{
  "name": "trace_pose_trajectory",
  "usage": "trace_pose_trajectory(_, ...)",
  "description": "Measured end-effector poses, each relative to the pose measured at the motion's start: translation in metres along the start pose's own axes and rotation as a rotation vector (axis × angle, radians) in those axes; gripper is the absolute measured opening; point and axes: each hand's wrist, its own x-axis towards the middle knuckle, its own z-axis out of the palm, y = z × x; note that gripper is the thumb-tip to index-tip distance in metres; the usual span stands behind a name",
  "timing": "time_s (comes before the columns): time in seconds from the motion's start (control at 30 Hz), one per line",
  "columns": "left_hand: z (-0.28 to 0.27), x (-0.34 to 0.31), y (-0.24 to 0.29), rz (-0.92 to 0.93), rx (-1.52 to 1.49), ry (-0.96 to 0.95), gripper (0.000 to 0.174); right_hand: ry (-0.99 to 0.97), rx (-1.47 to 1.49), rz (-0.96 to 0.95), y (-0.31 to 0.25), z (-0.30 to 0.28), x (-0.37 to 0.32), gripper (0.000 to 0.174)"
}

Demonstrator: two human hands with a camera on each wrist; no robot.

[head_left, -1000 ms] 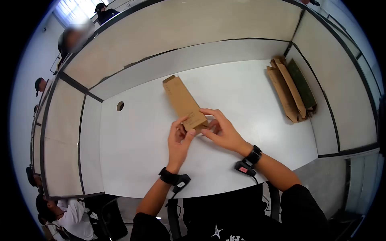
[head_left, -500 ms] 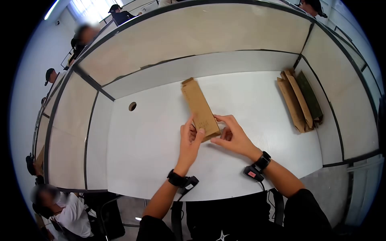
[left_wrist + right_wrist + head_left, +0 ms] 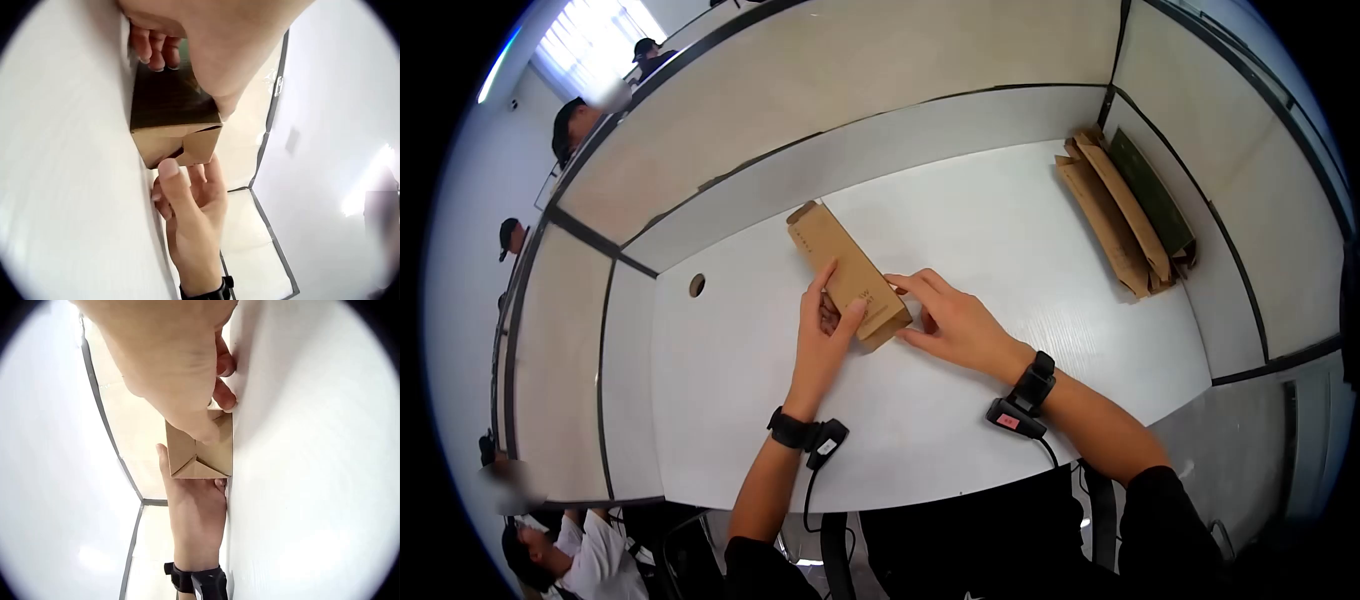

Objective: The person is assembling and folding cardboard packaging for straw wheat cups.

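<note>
Nudged toward the round hole (image 3: 697, 285), the long brown cardboard box (image 3: 850, 265) now lies closer to that hole than half a second ago, both hands moving with it. Cream and grey partition walls (image 3: 850, 75) rise behind the hole and around both sides of the white desk (image 3: 1000, 225). Well to the right of the hole, brown paper bags (image 3: 1112, 220) and a dark green bag (image 3: 1150, 195) lean together by the side wall. The box rests on the desk just right of the hole, slanting; its end nearer the person shows creased flaps and a narrow gap. Right of the hole and nearer the person, the left hand (image 3: 825, 325) grasps the box's side, thumb and index finger on its top. Farther right of the hole, the right hand (image 3: 965, 330) grasps the near corner, thumb against the end flaps. Each wrist wears a black strapped device (image 3: 825, 440).
</note>
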Motion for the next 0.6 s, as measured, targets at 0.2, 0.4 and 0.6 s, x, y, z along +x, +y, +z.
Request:
trace_pose_trajectory(0.2,-0.013,-0.011,-0.007,0.069,0.185,-0.106,0.085,0.036,-0.05,0.0,0.0,0.002,0.003,0.061)
trace_pose_trajectory(0.4,-0.01,-0.018,-0.006,0.095,0.183,-0.132,0.091,0.046,-0.068,0.024,0.001,0.003,0.003,0.058)
trace_pose_trajectory(0.6,-0.008,-0.017,-0.009,0.147,0.279,-0.109,0.089,0.081,-0.112,-0.007,0.003,0.004,0.003,0.061)
